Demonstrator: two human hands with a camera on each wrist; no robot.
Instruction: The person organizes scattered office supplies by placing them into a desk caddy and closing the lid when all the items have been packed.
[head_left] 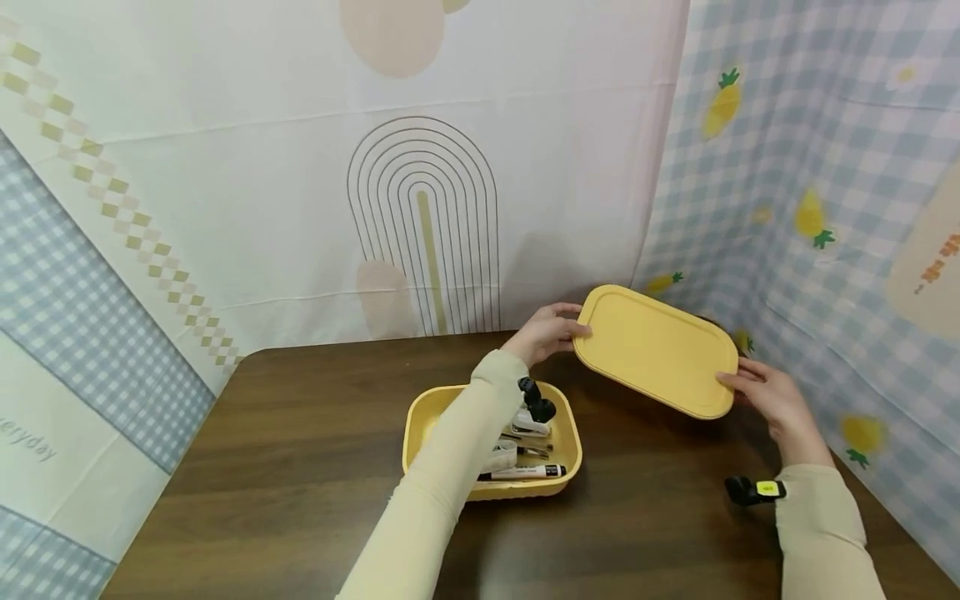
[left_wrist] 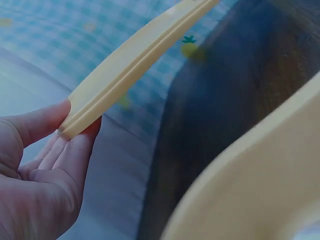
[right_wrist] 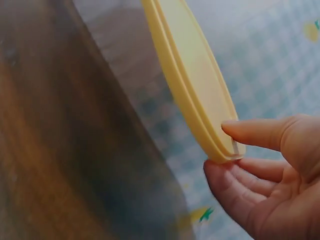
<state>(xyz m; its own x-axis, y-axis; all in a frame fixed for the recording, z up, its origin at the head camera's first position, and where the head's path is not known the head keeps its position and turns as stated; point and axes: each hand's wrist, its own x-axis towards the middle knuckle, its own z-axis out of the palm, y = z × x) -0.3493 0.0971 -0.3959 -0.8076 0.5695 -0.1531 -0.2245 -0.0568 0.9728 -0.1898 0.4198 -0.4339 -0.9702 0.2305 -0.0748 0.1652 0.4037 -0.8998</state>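
Observation:
A yellow rectangular lid (head_left: 656,350) with rounded corners is held up tilted above the back right of the table. My left hand (head_left: 549,332) pinches its left end, thumb on the upper face and fingers beneath. At the opposite end my right hand (head_left: 765,398) grips the lid in the same way, as the right wrist view also shows. Under my left forearm stands a yellow bin (head_left: 417,417), partly covered by the sleeve. Inside it lie a marker (head_left: 528,472), a white stapler-like item (head_left: 531,425) and some thin dark-tipped tools (head_left: 534,452).
The dark wooden table (head_left: 300,450) runs back to a white printed cloth (head_left: 285,208). A blue checked cloth (head_left: 795,275) with pineapples hangs close along the right side, near the lid and my right hand.

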